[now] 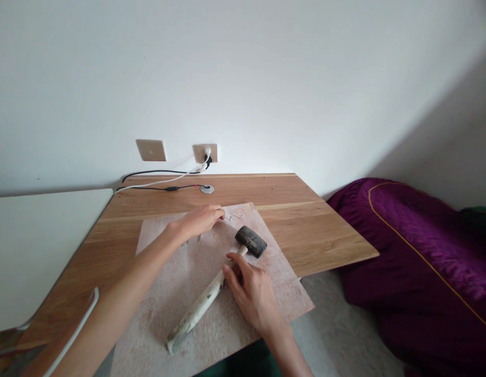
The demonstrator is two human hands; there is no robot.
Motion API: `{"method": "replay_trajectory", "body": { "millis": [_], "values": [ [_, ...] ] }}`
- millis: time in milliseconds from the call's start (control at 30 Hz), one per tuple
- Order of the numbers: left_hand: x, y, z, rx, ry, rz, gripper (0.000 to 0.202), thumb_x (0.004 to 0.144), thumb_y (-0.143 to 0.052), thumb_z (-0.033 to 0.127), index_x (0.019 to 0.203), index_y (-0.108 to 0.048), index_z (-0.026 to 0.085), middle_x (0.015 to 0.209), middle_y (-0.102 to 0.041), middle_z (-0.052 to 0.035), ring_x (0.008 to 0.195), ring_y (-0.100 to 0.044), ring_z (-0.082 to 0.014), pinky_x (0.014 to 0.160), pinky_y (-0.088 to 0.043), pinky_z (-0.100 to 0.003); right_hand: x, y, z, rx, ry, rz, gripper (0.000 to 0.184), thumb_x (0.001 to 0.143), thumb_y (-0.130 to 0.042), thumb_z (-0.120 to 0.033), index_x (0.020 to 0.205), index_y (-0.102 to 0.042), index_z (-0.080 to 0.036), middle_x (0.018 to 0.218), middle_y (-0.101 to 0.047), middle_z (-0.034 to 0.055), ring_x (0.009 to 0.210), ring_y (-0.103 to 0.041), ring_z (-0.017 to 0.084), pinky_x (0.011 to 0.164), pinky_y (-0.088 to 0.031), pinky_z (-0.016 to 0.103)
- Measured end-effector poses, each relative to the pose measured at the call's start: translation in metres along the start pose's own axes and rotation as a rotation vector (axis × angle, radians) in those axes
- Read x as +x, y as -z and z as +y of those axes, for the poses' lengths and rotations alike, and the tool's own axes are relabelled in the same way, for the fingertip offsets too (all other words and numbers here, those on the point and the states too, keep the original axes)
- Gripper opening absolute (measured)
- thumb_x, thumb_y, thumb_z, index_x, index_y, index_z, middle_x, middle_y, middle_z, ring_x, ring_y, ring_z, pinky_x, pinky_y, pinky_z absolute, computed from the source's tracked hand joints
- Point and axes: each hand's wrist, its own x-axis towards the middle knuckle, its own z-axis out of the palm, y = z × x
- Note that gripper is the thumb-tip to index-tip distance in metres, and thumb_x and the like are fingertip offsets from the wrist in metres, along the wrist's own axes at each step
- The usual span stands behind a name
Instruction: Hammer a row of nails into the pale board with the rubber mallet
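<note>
A mallet with a black head (251, 241) and a pale wooden handle (199, 307) lies on a pinkish board (180, 277) on the wooden table (305, 225). My right hand (248, 290) rests on the handle just below the head, fingers curled against it. My left hand (199, 220) reaches to the far part of the board, its fingertips pinched together near small nails (233, 215) lying there. What the fingertips hold is too small to make out.
Black and white cables (160, 180) run from a wall socket (205, 153) across the table's back edge, beside a round grommet (206, 189). A white surface (38, 241) stands at the left. A purple bedcover (419, 251) lies to the right.
</note>
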Motion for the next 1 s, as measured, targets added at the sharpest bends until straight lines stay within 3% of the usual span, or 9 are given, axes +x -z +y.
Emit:
{"method": "replay_trajectory", "body": {
  "millis": [233, 433, 567, 667, 767, 900, 1000],
  "values": [
    [0.002, 0.012, 0.009, 0.131, 0.001, 0.088, 0.019, 0.105, -0.055, 0.024, 0.099, -0.069, 0.014, 0.105, -0.071, -0.0109, 0.101, -0.068, -0.0257, 0.090, -0.050, -0.035, 0.001, 0.000, 0.000, 0.004, -0.009, 0.000, 0.042, 0.108, -0.046, -0.045, 0.130, -0.070, -0.018, 0.081, -0.077, 0.0045, 0.065, -0.070, 0.018, 0.063, -0.044, 0.027],
    [-0.020, 0.020, 0.005, -0.056, -0.003, -0.075, 0.021, 0.100, -0.061, 0.027, 0.082, -0.070, 0.020, 0.090, -0.072, -0.0032, 0.085, -0.069, -0.0205, 0.077, -0.048, -0.030, 0.000, 0.001, 0.000, 0.007, -0.009, -0.008, 0.041, 0.109, -0.047, -0.045, 0.130, -0.069, -0.020, 0.080, -0.077, 0.0037, 0.065, -0.071, 0.019, 0.063, -0.044, 0.027],
    [-0.022, 0.021, 0.005, -0.028, 0.067, -0.025, 0.020, 0.099, -0.065, 0.038, 0.094, -0.073, 0.019, 0.100, -0.072, -0.0060, 0.090, -0.070, -0.0227, 0.079, -0.050, -0.030, 0.000, 0.001, 0.000, -0.003, -0.001, 0.001, 0.041, 0.109, -0.046, -0.046, 0.129, -0.070, -0.020, 0.080, -0.077, 0.0034, 0.066, -0.071, 0.018, 0.063, -0.045, 0.027],
    [-0.009, 0.016, 0.008, -0.049, 0.054, 0.057, 0.019, 0.103, -0.059, 0.026, 0.113, -0.072, 0.018, 0.113, -0.073, -0.0082, 0.103, -0.070, -0.0231, 0.089, -0.051, -0.031, 0.000, 0.002, 0.000, -0.004, -0.004, -0.006, 0.041, 0.109, -0.046, -0.046, 0.130, -0.069, -0.020, 0.081, -0.077, 0.0035, 0.066, -0.071, 0.018, 0.064, -0.046, 0.027],
    [0.009, 0.009, 0.012, -0.054, -0.028, 0.059, 0.024, 0.099, -0.060, 0.014, 0.120, -0.072, 0.018, 0.117, -0.074, -0.0089, 0.111, -0.069, -0.0233, 0.097, -0.050, -0.032, 0.001, 0.002, 0.000, -0.003, -0.005, -0.010, 0.040, 0.109, -0.046, -0.044, 0.130, -0.069, -0.019, 0.083, -0.077, 0.0044, 0.066, -0.071, 0.018, 0.064, -0.046, 0.027],
    [0.025, 0.000, 0.016, 0.000, -0.084, 0.004, 0.024, 0.095, -0.058, 0.004, 0.103, -0.076, 0.018, 0.107, -0.077, -0.0086, 0.105, -0.070, -0.0232, 0.092, -0.051, -0.031, 0.001, 0.001, 0.000, 0.005, -0.001, -0.007, 0.039, 0.108, -0.047, -0.043, 0.130, -0.069, -0.019, 0.085, -0.078, 0.0049, 0.067, -0.072, 0.018, 0.064, -0.047, 0.026],
    [0.030, -0.002, 0.016, 0.064, -0.091, 0.001, 0.021, 0.097, -0.057, 0.007, 0.093, -0.075, 0.016, 0.100, -0.076, -0.0090, 0.099, -0.070, -0.0232, 0.088, -0.050, -0.031, 0.001, 0.001, 0.000, 0.005, 0.007, -0.003, 0.040, 0.108, -0.047, -0.044, 0.130, -0.069, -0.019, 0.084, -0.078, 0.0049, 0.067, -0.072, 0.018, 0.064, -0.047, 0.025]
  ]
}}
